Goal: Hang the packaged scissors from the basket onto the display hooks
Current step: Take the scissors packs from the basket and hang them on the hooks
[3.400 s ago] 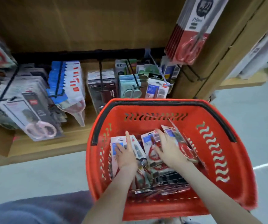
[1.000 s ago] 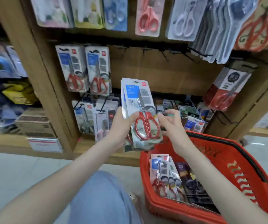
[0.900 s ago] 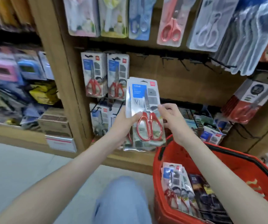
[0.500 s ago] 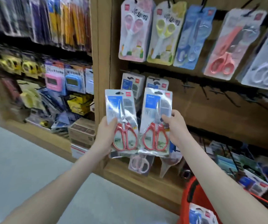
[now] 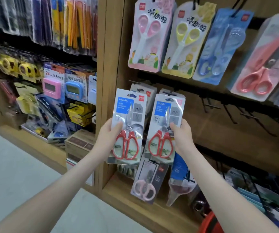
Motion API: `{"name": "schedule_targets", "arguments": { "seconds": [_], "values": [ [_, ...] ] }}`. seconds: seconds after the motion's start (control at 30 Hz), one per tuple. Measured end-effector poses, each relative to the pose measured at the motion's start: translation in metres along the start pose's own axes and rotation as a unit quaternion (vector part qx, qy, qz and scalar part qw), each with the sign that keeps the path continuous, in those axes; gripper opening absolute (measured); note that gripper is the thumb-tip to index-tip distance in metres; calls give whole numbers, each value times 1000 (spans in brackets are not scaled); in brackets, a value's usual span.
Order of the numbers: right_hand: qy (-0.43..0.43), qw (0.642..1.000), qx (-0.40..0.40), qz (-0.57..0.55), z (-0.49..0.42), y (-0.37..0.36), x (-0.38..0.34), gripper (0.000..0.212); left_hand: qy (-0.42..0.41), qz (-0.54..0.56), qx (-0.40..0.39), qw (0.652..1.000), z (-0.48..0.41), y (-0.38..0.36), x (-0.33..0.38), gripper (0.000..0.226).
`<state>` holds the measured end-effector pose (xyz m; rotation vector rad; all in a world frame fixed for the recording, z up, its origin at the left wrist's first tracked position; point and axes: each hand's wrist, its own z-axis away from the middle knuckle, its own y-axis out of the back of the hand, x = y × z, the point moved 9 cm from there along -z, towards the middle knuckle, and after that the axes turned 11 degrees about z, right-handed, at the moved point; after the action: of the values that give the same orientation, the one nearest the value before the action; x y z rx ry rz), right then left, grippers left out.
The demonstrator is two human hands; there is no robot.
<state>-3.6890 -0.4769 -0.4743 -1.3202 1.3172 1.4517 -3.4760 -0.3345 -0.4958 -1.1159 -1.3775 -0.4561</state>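
In the left hand (image 5: 109, 135) grips one red-handled scissors pack (image 5: 128, 125), in the right hand (image 5: 182, 138) its twin pack (image 5: 165, 126), split from a second ago's single stack and raised against matching hung packs (image 5: 144, 91), ready for the display hooks (image 5: 210, 106).

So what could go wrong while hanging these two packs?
1. The left hand and right hand each pinch just one side edge of a glossy pack, the left pack and the right pack; either could slip.
2. Both hide most of the hanging packs behind them, so hang holes may miss.
3. Bare hooks jut out beside the right hand and could scratch it.
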Motion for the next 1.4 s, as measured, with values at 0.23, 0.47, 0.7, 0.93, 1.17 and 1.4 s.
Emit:
{"name": "schedule_targets", "arguments": {
  "seconds": [0.23,0.47,0.7,0.93,1.17,1.4],
  "values": [
    [1,999,17,40,-31,-5,9,14,26,53,-40,997,-7,-32,-37,25],
    [222,961,98,134,24,17,-35,50,17,86,-114,990,-5,-65,-53,31],
    [274,942,-60,183,43,-16,-59,70,0,109,-128,986,-2,-71,-49,44],
    [243,942,-90,212,36,-21,-55,75,17,77,-167,983,-2,-82,-47,36],
    [205,937,-43,280,5,0,-54,80,7,2,-137,990,-26,-110,-53,26],
    [199,924,-24,325,-31,-2,-42,84,-156,-253,-52,954,-45,-117,-38,66]
  ]
}}
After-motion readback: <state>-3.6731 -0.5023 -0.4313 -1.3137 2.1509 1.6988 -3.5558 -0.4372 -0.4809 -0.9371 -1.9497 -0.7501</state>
